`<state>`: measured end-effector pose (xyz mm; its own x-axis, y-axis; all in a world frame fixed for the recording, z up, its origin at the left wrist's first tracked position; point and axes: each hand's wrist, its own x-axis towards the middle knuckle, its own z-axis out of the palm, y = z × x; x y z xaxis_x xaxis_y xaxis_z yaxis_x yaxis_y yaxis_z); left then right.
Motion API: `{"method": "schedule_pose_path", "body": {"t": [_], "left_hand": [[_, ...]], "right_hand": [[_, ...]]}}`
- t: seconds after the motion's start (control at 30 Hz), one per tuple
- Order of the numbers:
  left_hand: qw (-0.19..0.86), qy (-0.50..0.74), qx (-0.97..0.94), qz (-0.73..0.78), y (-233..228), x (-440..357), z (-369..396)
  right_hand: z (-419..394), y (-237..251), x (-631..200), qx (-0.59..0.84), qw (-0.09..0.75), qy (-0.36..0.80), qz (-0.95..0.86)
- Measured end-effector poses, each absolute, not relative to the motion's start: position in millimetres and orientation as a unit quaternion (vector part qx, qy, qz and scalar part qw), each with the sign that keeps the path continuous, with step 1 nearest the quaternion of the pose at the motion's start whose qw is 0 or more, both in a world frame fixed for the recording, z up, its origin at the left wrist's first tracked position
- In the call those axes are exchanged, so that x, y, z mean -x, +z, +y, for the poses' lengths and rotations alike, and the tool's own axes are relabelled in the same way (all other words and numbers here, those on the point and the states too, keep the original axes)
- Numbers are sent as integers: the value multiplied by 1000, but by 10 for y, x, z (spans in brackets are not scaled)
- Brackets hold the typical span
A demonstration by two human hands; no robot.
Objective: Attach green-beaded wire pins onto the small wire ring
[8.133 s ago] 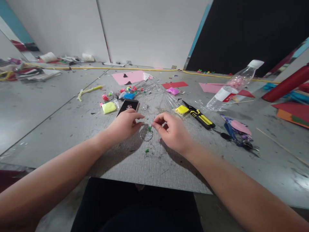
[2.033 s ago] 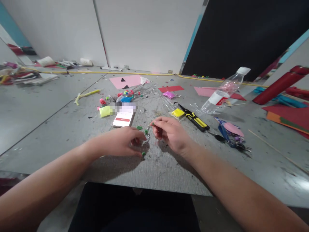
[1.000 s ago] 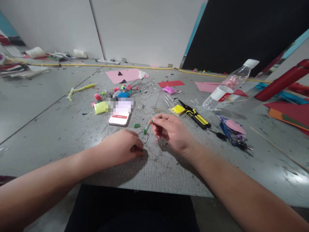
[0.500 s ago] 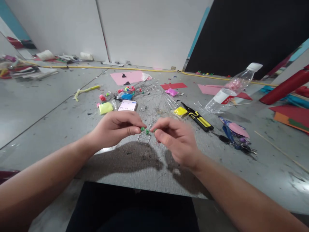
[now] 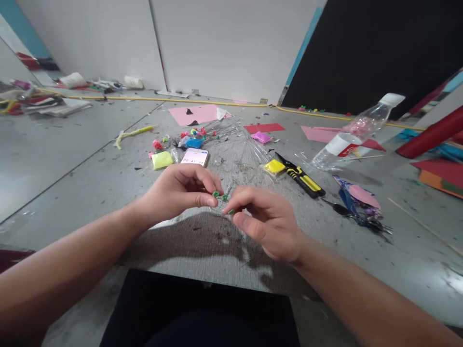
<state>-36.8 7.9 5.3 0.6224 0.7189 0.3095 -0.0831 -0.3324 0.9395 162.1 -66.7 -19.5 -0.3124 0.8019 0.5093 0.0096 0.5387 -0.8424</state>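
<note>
My left hand (image 5: 175, 192) is closed in a pinch at a small wire piece with green clay-like lumps (image 5: 216, 194) on it. Thin silvery wire shows below the lumps, partly hidden between the fingers. A small green bit of what looks like modelling clay (image 5: 231, 211) sits between the thumb and forefinger of my right hand (image 5: 269, 221), just right of and below the lumps. Both hands are above the grey tabletop (image 5: 202, 246), close together. Beyond my left hand lies a phone (image 5: 194, 157) with a timer on its screen.
Yellow-black pliers (image 5: 304, 179) and a yellow packet (image 5: 274, 166) lie to the right, near keys (image 5: 369, 220). A plastic bottle (image 5: 340, 144) stands tilted behind them. Further back are thin wires (image 5: 246, 140), a pale yellow packet (image 5: 162, 160) and pink paper (image 5: 198, 114).
My right hand has moved slightly down, and its green bit now sits lower beside the lumps. The wire loop beneath shows less clearly. The view has shifted a little.
</note>
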Motion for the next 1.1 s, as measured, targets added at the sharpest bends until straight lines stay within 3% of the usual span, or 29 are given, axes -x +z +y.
{"method": "schedule_pose_path", "body": {"t": [0.6, 0.93, 1.1], "left_hand": [[661, 406, -577, 255, -47, 330, 120], [702, 409, -522, 260, -79, 283, 104], [717, 414, -489, 276, -49, 280, 92]], "right_hand": [[-681, -288, -1610, 308, 560, 351, -685], [-645, -312, -1557, 304, 534, 221, -757], [-631, -342, -1570, 311, 546, 264, -731]]}}
